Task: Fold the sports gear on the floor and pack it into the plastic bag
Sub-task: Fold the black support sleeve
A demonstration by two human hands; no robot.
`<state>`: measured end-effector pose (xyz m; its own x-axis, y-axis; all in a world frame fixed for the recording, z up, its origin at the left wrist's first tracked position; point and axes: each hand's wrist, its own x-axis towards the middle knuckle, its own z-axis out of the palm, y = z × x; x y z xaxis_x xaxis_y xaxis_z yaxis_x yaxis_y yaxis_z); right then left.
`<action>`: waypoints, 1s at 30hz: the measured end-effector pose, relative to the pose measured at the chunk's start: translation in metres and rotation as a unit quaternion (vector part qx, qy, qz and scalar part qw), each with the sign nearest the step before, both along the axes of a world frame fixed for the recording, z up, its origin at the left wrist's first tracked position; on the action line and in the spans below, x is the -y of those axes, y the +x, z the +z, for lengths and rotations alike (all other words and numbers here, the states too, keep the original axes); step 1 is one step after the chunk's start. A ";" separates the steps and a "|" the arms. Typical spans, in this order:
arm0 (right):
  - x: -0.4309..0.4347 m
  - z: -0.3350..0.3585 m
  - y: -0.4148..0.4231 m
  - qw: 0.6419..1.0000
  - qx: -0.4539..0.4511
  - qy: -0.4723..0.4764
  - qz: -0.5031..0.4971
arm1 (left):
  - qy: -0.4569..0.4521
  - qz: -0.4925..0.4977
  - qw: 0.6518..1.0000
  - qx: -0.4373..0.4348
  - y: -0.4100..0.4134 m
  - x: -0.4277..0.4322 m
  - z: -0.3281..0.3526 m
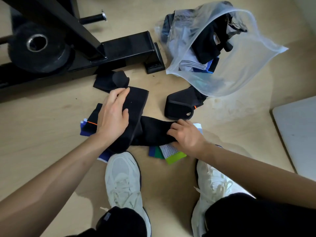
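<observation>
The left hand (112,117) is pressing flat on a black wrap (136,100) on the floor (51,134), while the right hand (186,136) is gripping its other end. The plastic bag (248,74) is lying open beyond them.

Wrap (136,103) is being pressed onto the floor (51,134) at centre by the left hand (112,115); its right end is being gripped by the right hand (186,135). Cloths (171,151) are being covered by the wrap, sticking out left and near-right. Pad (106,81) is lying just behind the wrap, before the frame (126,48). Plate (37,50) is sitting far left, against the frame. Strap (179,106) is lying right of the wrap, its far end being overlapped by the bag (248,69) behind-right. More gear is being held inside the bag. Shoes (123,178) are standing nearest, the left one just beside the wrap. Board (297,134) is lying at the right edge.
</observation>
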<state>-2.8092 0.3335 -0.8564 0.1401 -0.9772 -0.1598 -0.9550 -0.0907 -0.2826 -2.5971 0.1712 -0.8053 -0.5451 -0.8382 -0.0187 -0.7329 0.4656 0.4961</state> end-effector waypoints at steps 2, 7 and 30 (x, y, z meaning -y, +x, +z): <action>0.006 0.009 -0.007 0.993 0.098 0.013 -0.066 | -0.004 -0.011 1.000 0.006 0.000 0.000 0.002; 0.017 0.064 -0.025 0.819 0.493 0.144 -0.257 | 0.067 -0.174 0.980 -0.070 -0.014 -0.017 0.019; -0.020 0.084 -0.050 0.737 0.594 0.007 -0.321 | 0.397 -0.037 0.899 -0.180 -0.036 -0.046 0.032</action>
